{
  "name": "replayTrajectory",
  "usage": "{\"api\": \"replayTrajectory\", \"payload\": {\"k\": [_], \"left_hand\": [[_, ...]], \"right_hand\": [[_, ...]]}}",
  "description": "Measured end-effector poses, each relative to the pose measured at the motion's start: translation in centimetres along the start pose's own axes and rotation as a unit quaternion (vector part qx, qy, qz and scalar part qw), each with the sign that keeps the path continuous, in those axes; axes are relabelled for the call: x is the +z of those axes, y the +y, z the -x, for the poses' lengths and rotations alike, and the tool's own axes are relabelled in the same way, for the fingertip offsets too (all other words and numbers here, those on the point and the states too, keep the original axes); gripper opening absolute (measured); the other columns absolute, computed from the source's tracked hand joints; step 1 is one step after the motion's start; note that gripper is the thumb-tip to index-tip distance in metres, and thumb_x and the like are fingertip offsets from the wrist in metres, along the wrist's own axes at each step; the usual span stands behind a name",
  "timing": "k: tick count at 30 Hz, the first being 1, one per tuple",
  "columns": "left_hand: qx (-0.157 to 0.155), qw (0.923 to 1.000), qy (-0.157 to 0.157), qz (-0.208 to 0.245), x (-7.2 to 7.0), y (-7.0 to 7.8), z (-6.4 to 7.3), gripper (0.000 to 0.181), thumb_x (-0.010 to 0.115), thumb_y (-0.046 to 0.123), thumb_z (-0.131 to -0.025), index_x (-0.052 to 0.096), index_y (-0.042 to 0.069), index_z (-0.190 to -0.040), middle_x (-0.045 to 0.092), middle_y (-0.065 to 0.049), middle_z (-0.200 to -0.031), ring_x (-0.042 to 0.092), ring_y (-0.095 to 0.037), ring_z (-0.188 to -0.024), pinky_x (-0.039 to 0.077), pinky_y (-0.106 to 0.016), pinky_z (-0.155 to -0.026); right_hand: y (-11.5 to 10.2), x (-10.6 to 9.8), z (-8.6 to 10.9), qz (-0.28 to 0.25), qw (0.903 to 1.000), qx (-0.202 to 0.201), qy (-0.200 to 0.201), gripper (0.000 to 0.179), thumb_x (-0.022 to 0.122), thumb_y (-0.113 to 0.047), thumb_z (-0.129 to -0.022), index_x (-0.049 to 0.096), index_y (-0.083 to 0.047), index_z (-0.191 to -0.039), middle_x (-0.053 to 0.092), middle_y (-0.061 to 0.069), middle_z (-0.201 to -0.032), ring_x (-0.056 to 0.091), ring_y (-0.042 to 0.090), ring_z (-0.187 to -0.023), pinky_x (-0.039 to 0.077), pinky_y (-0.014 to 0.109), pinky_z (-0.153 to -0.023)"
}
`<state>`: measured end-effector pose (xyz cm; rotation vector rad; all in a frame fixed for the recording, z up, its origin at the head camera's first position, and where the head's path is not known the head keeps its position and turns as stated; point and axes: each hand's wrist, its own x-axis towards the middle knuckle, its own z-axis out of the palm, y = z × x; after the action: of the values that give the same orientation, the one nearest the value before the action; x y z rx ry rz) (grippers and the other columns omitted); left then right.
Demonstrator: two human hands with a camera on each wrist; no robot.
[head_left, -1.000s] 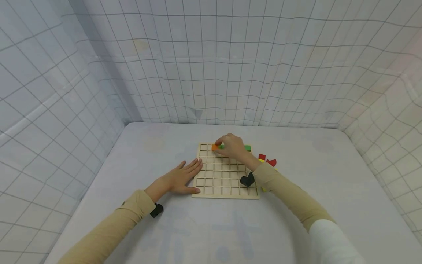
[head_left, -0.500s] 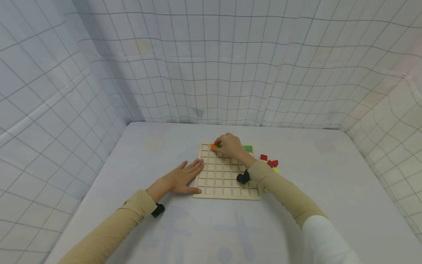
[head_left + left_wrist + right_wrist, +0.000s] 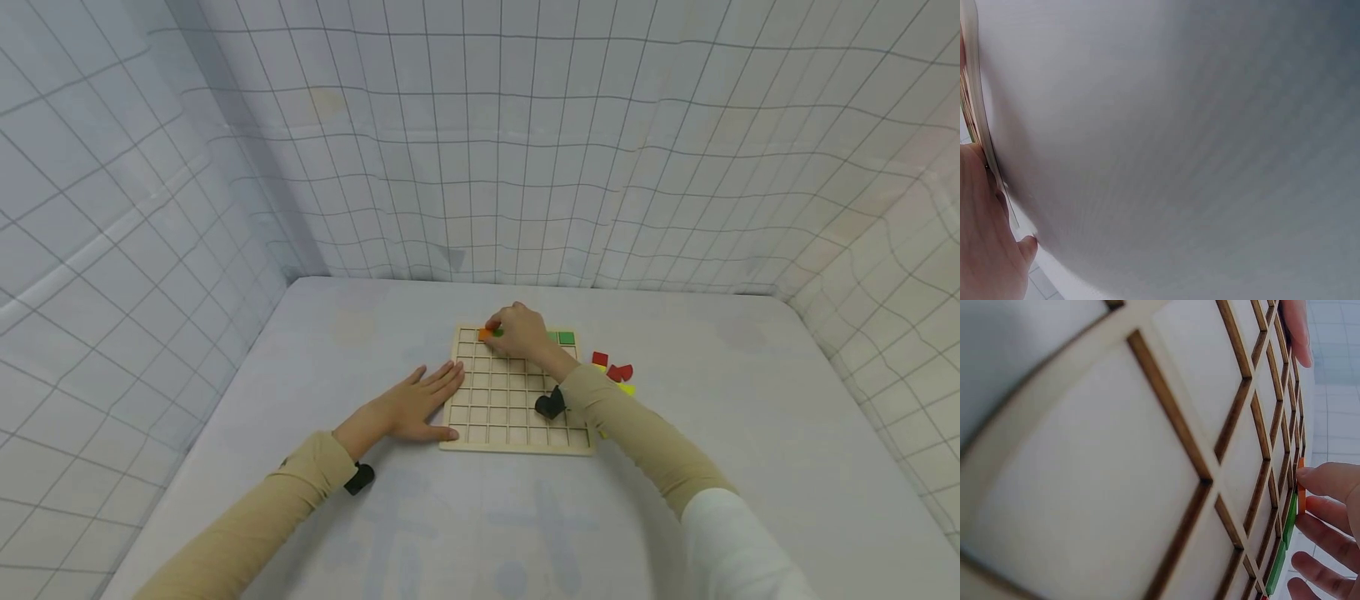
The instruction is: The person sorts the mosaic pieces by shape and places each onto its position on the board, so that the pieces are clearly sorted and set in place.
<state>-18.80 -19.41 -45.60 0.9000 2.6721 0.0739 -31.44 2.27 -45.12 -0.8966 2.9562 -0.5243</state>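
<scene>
White grid-lined sheeting (image 3: 495, 150) encloses a pale table (image 3: 345, 342); bluish marks near its front are too faint to read. One wooden board (image 3: 477, 397), divided into squares, lies on it. The person's right hand (image 3: 521, 331) pinches one orange piece (image 3: 484, 335) at the far row; whether it is seated, I cannot tell. The left hand (image 3: 408, 408) rests flat on the board's left edge, fingers straight and spread. At the row's right end, the head view shows two green pieces (image 3: 566, 337); beyond the board lie at least two red pieces (image 3: 600, 358) and two yellow pieces (image 3: 626, 389). The right wrist view reveals two greens lined up beside the orange, partly hidden from above.
</scene>
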Motion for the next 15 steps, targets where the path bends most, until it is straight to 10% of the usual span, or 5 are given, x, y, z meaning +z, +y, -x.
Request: {"api": "replayTrajectory", "payload": {"k": [15], "left_hand": [[0.001,1.0000,0.003,0.000,0.00,-0.09,-0.03,0.097,0.045,0.067,-0.090,0.005,0.007,-0.155,0.000,-0.008,-0.163,0.004,-0.025,-0.151,0.010,-0.056,-0.119]], "right_hand": [[-0.18,0.36,-0.19,0.002,1.0000,0.006,0.006,0.031,0.070,-0.037,-0.087,0.074,-0.017,-0.110,0.071,0.004,-0.110,0.060,0.024,-0.102,0.056,0.039,-0.076]]}}
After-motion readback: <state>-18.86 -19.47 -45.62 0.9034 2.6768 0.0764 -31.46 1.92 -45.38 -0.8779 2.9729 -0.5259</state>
